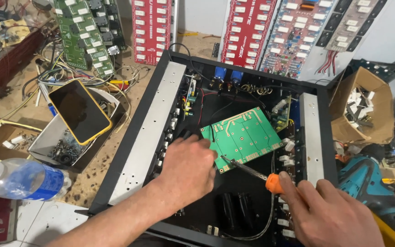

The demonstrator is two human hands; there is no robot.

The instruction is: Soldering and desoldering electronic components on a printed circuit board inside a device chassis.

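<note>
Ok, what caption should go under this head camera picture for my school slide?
Left hand steadies a green circuit board inside a black metal case while the right hand holds an orange-handled soldering iron to it.

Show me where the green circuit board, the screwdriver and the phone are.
green circuit board (pixel 245 136), head view, middle of its bare face
screwdriver (pixel 274 183), head view, orange handle
phone (pixel 79 111), head view, middle of its dark screen

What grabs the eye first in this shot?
The green circuit board tilted inside the open black metal case at centre. The left hand rests at the board's left edge, while the right hand holds an orange-handled screwdriver with its tip on the board's lower corner. At left, a phone in a yellow cover lies across a box of screws.
</note>
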